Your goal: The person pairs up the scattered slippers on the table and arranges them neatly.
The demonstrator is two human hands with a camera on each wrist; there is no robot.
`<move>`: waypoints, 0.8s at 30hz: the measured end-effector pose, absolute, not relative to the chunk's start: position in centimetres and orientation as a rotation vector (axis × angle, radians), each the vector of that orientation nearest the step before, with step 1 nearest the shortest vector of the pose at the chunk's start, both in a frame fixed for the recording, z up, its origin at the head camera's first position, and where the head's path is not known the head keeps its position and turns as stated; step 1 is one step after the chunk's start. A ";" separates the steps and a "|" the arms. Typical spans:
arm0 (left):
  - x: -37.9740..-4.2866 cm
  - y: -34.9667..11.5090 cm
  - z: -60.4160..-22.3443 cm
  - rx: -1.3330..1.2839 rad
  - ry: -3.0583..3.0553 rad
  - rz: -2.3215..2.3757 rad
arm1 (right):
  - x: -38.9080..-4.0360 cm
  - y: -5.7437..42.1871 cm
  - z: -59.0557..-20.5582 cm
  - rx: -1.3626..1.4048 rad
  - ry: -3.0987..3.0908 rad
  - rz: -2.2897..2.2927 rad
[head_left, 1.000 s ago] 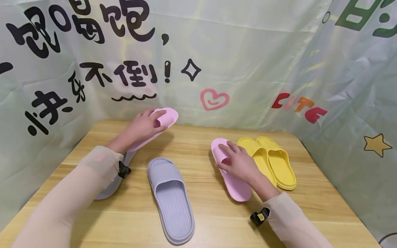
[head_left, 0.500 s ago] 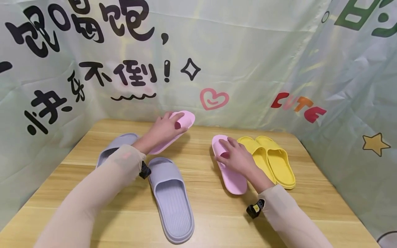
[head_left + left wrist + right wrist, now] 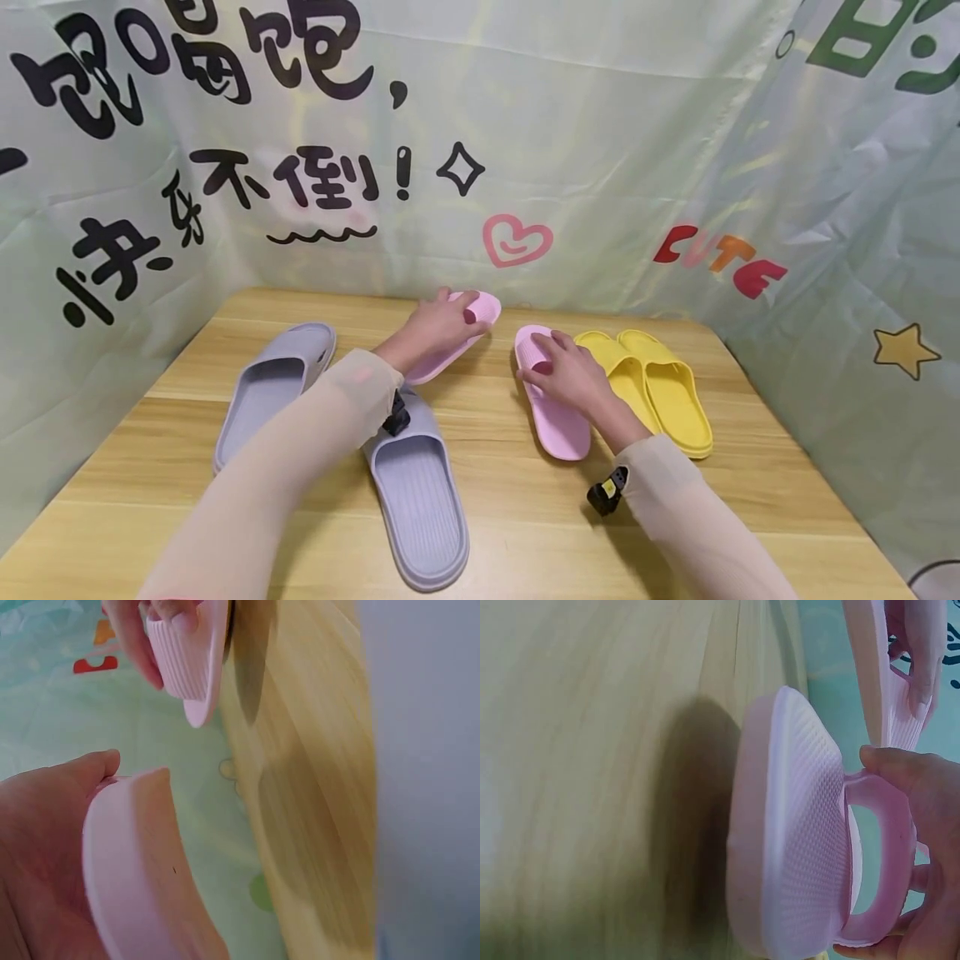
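Moved: with 12 o'clock at the far edge, we see that the left hand (image 3: 433, 333) and the left pink slipper (image 3: 487, 308) have travelled toward 3 o'clock over the past second; the right hand (image 3: 573, 377) and the right pink slipper (image 3: 564, 432) have shifted slightly toward 12.
Left grip: closed on the slipper's strap, fingers and thumb at its two sides; we find this slipper near 12 o'clock, raised, its toe aimed between 1 and 2.
Right grip: closed on the other strap, slipper near 2 o'clock, toe toward 11; it seems just clear of the tabletop (image 3: 517, 533), though from these angles we cannot be certain.
Pink pair: near each other, apart, the left one at the right one's 10 o'clock.
Grey pair: the farther grey slipper (image 3: 262, 387) lies near 9 o'clock, partly behind the left sleeve (image 3: 300, 454); the nearer grey slipper (image 3: 422, 508) lies near 7, its toe partly covered by a black wrist camera (image 3: 395, 414).
Yellow pair: we see the yellow slippers (image 3: 678, 408) side by side near 3 o'clock, toes toward 11, beside the right hand.
Backdrop: printed cloth (image 3: 600, 125) beyond 12.
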State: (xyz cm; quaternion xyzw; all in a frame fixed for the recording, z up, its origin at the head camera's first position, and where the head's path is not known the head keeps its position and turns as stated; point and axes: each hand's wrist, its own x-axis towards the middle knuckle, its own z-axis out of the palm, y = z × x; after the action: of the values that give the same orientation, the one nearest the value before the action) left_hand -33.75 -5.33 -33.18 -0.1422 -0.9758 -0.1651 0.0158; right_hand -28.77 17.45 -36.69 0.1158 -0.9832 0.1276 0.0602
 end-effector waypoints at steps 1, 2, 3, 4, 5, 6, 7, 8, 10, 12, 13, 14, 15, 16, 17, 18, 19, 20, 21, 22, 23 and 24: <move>-33.8 -5.1 -33.0 -0.455 -3.051 -0.497 | -28.9 17.5 -36.7 0.349 -2.978 0.389; -33.7 -4.8 -32.9 -0.470 -3.065 -0.481 | -29.0 17.5 -36.7 0.346 -2.981 0.392; -33.7 -4.5 -32.7 -0.486 -3.073 -0.467 | -29.1 17.5 -36.7 0.338 -2.983 0.395; -33.7 -4.3 -32.6 -0.504 -3.079 -0.456 | -29.3 17.6 -36.8 0.331 -2.983 0.402; -33.7 -4.0 -32.6 -0.519 -3.081 -0.447 | -29.4 17.6 -36.8 0.323 -2.985 0.405; -33.7 -3.8 -32.5 -0.527 -3.083 -0.435 | -29.5 17.6 -36.9 0.315 -2.988 0.412; -33.7 -3.5 -32.6 -0.533 -3.090 -0.412 | -29.6 17.5 -37.0 0.307 -2.991 0.421; -33.6 -3.3 -32.7 -0.546 -3.091 -0.382 | -29.7 17.5 -37.1 0.298 -2.994 0.426; -33.6 -2.9 -33.0 -0.550 -3.107 -0.344 | -29.9 17.4 -37.3 0.279 -2.996 0.441; -33.6 -2.5 -33.3 -0.564 -3.126 -0.299 | -30.0 17.3 -37.5 0.256 -2.995 0.452; -33.6 -2.4 -33.5 -0.577 -3.136 -0.270 | -30.0 17.3 -37.6 0.247 -2.995 0.453; -33.5 -2.2 -33.6 -0.581 -3.150 -0.264 | -30.1 17.2 -37.7 0.241 -2.996 0.453; -33.5 -2.1 -33.8 -0.585 -3.168 -0.256 | -30.1 17.2 -37.7 0.235 -2.998 0.456; -33.5 -1.9 -33.8 -0.593 -3.189 -0.247 | -30.1 17.1 -37.7 0.232 -3.001 0.455; -33.5 -1.8 -34.0 -0.591 -3.216 -0.240 | -30.1 17.0 -37.8 0.229 -3.006 0.452; -33.5 -1.7 -34.0 -0.600 -3.246 -0.217 | -30.1 17.0 -37.8 0.227 -3.013 0.449; -33.5 -1.6 -34.1 -0.597 -3.283 -0.218 | -30.1 16.9 -37.8 0.224 -3.022 0.451; -33.5 -1.5 -34.2 -0.597 -3.323 -0.224 | -30.0 16.9 -37.8 0.221 -3.029 0.451; -33.5 -1.5 -34.2 -0.613 -3.355 -0.216 | -30.0 16.8 -37.8 0.217 -3.036 0.450; -33.6 -1.4 -34.3 -0.620 -3.386 -0.214 | -30.0 16.8 -37.9 0.219 -3.041 0.450; -33.6 -1.4 -34.3 -0.625 -3.411 -0.210 | -30.0 16.7 -37.9 0.221 -3.045 0.450; -33.6 -1.4 -34.3 -0.645 -3.426 -0.201 | -30.0 16.6 -38.0 0.223 -3.049 0.450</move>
State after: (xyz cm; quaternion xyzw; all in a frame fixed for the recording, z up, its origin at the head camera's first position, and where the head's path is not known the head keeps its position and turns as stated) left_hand -33.63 -1.43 -34.27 -0.1819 -0.9661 -0.0566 -0.1743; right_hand -29.97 16.64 -37.96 0.0721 -0.9864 0.1456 0.0259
